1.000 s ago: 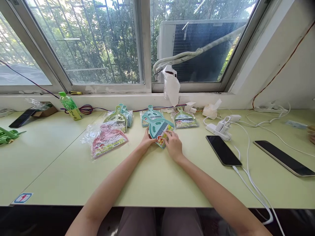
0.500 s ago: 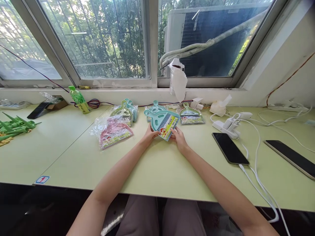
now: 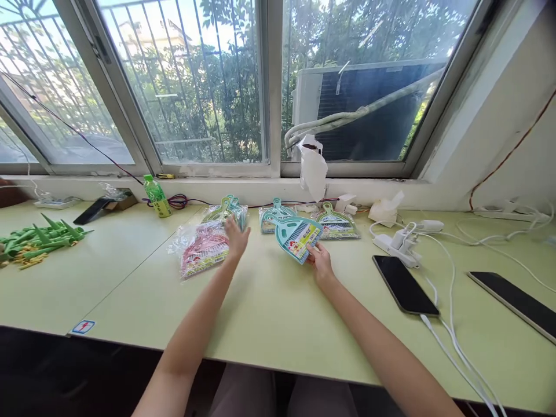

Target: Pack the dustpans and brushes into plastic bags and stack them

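My right hand [image 3: 320,260] grips the lower right corner of a teal dustpan and brush set [image 3: 292,233] with a yellow label, holding it up over the table. Fingers apart, my left hand [image 3: 237,236] is empty, over the right edge of a pink dustpan set [image 3: 202,249] in clear plastic. Behind it lie green and teal sets [image 3: 230,207] in wrapping. Another teal set [image 3: 277,205] sits behind the held one, and a wrapped green set [image 3: 336,223] is to its right.
On the right are a black phone [image 3: 406,285], a second phone [image 3: 515,298], a white power strip [image 3: 396,249] and loose cables. At the left stand a green bottle [image 3: 157,197] and a pile of green and yellow pieces [image 3: 41,240]. Windows line the back.
My left hand has let go of the teal set and moved left to the pink set, its fingers spread. The right hand still holds the teal set. The view has tilted up.
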The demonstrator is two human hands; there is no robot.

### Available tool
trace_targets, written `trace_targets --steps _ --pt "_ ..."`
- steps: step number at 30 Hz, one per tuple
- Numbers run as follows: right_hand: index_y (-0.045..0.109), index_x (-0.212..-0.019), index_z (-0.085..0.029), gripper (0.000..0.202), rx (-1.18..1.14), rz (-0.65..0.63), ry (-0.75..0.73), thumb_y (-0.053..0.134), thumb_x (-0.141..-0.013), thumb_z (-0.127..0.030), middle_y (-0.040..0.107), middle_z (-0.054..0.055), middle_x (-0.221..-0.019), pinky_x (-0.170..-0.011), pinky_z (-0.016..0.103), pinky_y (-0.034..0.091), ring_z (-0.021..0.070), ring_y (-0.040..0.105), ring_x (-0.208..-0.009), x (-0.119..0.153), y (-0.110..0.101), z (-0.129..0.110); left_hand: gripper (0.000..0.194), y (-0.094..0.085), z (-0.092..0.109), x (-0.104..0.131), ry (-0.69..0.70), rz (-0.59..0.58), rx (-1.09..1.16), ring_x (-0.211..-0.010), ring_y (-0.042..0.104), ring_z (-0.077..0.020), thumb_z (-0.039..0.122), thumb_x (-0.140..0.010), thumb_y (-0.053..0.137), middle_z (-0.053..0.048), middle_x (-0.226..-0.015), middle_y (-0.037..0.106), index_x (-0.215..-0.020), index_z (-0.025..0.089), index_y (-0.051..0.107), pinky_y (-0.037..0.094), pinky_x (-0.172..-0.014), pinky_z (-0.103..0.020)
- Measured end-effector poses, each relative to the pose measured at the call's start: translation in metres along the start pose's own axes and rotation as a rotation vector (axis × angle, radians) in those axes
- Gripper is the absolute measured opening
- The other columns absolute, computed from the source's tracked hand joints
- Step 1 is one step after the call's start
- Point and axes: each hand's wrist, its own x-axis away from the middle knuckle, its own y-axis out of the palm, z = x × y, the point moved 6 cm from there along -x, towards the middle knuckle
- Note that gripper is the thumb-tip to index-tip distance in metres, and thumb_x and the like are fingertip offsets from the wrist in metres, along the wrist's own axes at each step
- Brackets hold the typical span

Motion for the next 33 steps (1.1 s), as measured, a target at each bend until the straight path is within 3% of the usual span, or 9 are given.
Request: trace_targets --steps 1,3,6,8,15,19,24,28,33 --pt "0.058 -0.101 -0.019 0.050 -0.011 0.004 0.000 0.075 -0.058 -0.038 0.073 0.003 -0.079 -0.057 0.031 0.055 0.0225 0.069 -0.070 -0.001 -0.001 0.000 0.071 -0.018 -0.005 -0.007 0.030 0.110 -0.214 -0.143 0.015 -0.0332 0.024 -0.078 0.059 -0.020 -0.153 0.020 -0.142 0.016 0.029 0.024 -0.112 -0.053" --pt "0.057 -0.099 -0.019 0.048 -0.033 0.013 0.004 0.074 -0.059 -0.037 0.073 0.003 -0.079 -0.057 0.032 0.055 0.0223 0.069 -0.068 -0.002 0.000 0.000 0.064 -0.038 -0.020 -0.018 0.029 0.116 -0.521 -0.142 0.015 -0.0377 0.025 -0.079 0.058 -0.023 -0.151 0.024 -0.139 0.012 0.035 0.025 -0.109 -0.057" --pt "0.057 -0.096 -0.020 0.042 -0.059 0.023 0.031 0.073 -0.059 -0.033 0.072 0.002 -0.075 -0.057 0.034 0.056 0.0226 0.069 -0.066 -0.002 0.003 0.002 0.041 -0.035 -0.048 -0.024 -0.031 -0.216 -0.717 -0.122 0.049 -0.0351 0.019 -0.085 0.046 -0.023 -0.124 0.056 -0.124 0.009 0.052 0.043 -0.096 -0.046" --pt "0.056 -0.094 -0.020 0.039 -0.069 0.005 0.034 0.072 -0.060 -0.032 0.072 0.002 -0.074 -0.057 0.034 0.056 0.0232 0.070 -0.067 -0.001 0.008 0.002 0.037 -0.032 -0.054 -0.026 -0.012 -0.257 -0.824 -0.109 0.059 -0.0330 0.012 -0.084 0.039 -0.020 -0.112 0.063 -0.117 0.011 0.057 0.047 -0.088 -0.042" --pt "0.059 -0.094 -0.019 0.040 -0.035 -0.038 -0.009 0.073 -0.060 -0.036 0.072 0.003 -0.074 -0.060 0.034 0.057 0.0238 0.070 -0.070 0.003 0.014 -0.002 0.041 0.001 -0.009 -0.002 0.444 -0.278 -0.658 -0.106 0.062 -0.0305 0.004 -0.078 0.044 -0.013 -0.109 0.067 -0.110 0.020 0.064 0.044 -0.094 -0.043" --pt "0.058 -0.093 -0.019 0.041 -0.057 -0.016 -0.014 0.074 -0.060 -0.037 0.072 0.003 -0.077 -0.063 0.035 0.057 0.0233 0.070 -0.071 0.003 0.010 -0.003 0.044 0.009 0.014 0.014 0.664 -0.259 -0.414 -0.125 0.051 -0.0238 0.002 -0.080 0.038 -0.004 -0.113 0.068 -0.099 0.028 0.069 0.018 -0.117 -0.048" --pt "0.058 -0.094 -0.019 0.042 -0.090 0.017 -0.012 0.075 -0.059 -0.034 0.073 0.003 -0.082 -0.065 0.034 0.057 0.0229 0.070 -0.074 0.005 0.008 -0.003 0.049 -0.007 -0.005 0.002 0.501 -0.065 -0.576 -0.124 0.050 -0.0273 -0.001 -0.075 0.035 -0.006 -0.103 0.071 -0.097 0.024 0.072 -0.002 -0.116 -0.058" --pt "0.058 -0.094 -0.019 0.040 -0.075 0.001 0.038 0.075 -0.060 -0.031 0.073 0.003 -0.082 -0.064 0.034 0.057 0.0230 0.070 -0.073 0.006 0.011 0.005 0.047 -0.013 -0.018 -0.005 0.378 0.011 -0.663 -0.135 0.036 -0.0300 0.003 -0.077 0.035 -0.007 -0.126 0.062 -0.103 0.021 0.070 -0.008 -0.113 -0.061" --pt "0.058 -0.095 -0.020 0.041 -0.042 -0.079 0.065 0.075 -0.061 -0.033 0.074 0.003 -0.081 -0.061 0.034 0.057 0.0225 0.071 -0.070 0.014 0.021 0.009 0.040 0.003 -0.020 0.000 0.391 -0.032 -0.538 -0.142 0.021 -0.0323 0.022 -0.084 0.046 -0.010 -0.146 0.042 -0.121 0.019 0.062 -0.011 -0.113 -0.059"
